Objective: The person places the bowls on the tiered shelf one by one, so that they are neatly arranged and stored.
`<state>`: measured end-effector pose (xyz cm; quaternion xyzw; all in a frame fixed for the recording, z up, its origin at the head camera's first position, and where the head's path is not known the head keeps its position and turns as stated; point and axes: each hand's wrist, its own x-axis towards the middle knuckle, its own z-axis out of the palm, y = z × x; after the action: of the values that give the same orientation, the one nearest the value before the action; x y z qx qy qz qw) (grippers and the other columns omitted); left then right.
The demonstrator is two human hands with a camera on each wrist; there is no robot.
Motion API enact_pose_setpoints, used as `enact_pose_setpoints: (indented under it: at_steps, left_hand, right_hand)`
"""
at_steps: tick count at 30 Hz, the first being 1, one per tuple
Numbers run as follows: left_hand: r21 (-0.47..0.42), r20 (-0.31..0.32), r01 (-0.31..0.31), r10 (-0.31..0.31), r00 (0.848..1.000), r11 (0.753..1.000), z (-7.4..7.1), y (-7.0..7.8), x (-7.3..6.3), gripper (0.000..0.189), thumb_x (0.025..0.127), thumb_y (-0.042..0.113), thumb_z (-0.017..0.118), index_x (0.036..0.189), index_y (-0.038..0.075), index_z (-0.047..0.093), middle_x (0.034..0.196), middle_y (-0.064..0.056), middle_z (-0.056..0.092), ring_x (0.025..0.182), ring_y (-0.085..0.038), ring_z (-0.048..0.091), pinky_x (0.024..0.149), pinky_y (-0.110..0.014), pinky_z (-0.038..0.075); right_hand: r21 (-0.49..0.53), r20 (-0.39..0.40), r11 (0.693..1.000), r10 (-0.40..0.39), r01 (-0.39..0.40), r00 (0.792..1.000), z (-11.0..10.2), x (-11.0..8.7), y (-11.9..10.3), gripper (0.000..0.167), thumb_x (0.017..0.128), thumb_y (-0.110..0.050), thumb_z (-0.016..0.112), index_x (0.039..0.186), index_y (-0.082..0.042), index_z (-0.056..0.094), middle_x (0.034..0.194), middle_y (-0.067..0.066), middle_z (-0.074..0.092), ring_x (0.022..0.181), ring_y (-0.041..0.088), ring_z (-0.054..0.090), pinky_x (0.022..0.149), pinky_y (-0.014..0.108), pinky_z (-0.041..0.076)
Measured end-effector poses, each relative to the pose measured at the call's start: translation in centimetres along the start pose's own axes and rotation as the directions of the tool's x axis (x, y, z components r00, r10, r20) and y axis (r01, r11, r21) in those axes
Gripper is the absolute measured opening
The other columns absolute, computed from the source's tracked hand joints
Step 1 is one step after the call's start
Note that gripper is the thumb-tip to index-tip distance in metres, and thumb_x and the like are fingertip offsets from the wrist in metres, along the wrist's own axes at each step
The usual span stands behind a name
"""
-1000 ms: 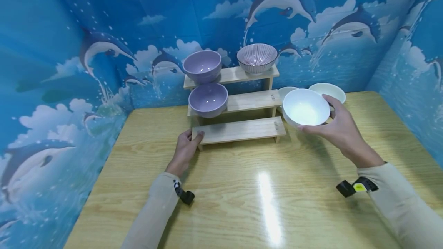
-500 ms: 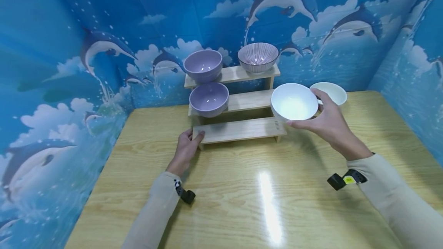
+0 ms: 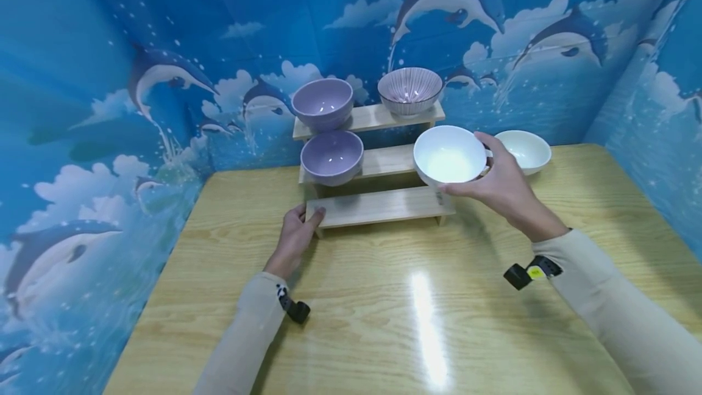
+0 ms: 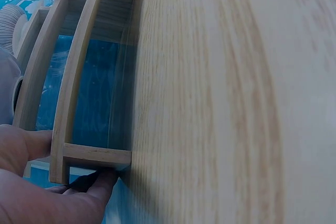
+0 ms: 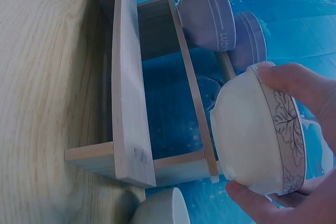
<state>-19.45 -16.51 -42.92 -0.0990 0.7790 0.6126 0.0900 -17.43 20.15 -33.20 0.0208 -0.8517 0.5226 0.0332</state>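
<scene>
My right hand grips a white bowl by its side, thumb and fingers spread around it. A small loop handle shows on the bowl's right, and a leafy grey band runs below its rim. This bowl overlaps the right end of the middle shelf in the head view, close over that shelf in the right wrist view. With thumb on top and fingers beneath, my left hand holds the left end of the lowest board of a three-tier wooden stand.
Two purple bowls sit at the left of the top and middle shelves. A striped bowl stands at the top right. Another white bowl rests on the table right of the stand. A dolphin-print backdrop encloses the back and sides.
My right hand has carried the white bowl leftward and slightly up, from right of the stand to over the middle shelf's right end. My left hand has stayed on the stand.
</scene>
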Motion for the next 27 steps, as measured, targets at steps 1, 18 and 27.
enact_pose_setpoints:
  at_steps: [1,18,27]
  left_hand:
    - [0.003,-0.001,0.002,-0.002,1.000,1.000,0.0,0.0,0.0,0.057,0.105,0.030,0.058,0.152,0.003,0.041,0.146,-0.013,0.054,0.133,-0.023,0.051,0.113,-0.038,0.042]
    - [0.031,-0.022,0.024,-0.024,0.999,0.999,0.2,0.1,0.2,0.057,0.105,0.030,0.058,0.152,0.004,0.041,0.149,-0.013,0.051,0.136,-0.023,0.049,0.113,-0.038,0.041]
    - [0.019,-0.015,0.015,-0.015,1.000,1.000,0.1,0.1,0.0,0.056,0.105,0.030,0.058,0.151,0.003,0.042,0.146,-0.013,0.053,0.134,-0.022,0.050,0.113,-0.038,0.041]
  right_hand:
    - [0.002,0.002,1.000,0.003,-0.003,1.000,0.1,0.1,-0.1,0.122,0.073,-0.028,0.094,0.163,-0.009,0.013,0.160,0.021,0.027,0.139,0.046,0.037,0.102,0.062,0.047]
    - [0.012,0.025,1.000,-0.008,0.008,1.000,1.6,1.7,-1.0,0.123,0.073,-0.029,0.094,0.162,-0.009,0.013,0.160,0.020,0.027,0.139,0.042,0.037,0.105,0.061,0.044]
    - [0.016,0.031,1.000,0.014,-0.015,0.999,2.1,2.4,-1.2,0.122,0.073,-0.030,0.094,0.163,-0.010,0.013,0.161,0.018,0.026,0.140,0.040,0.036,0.107,0.061,0.042]
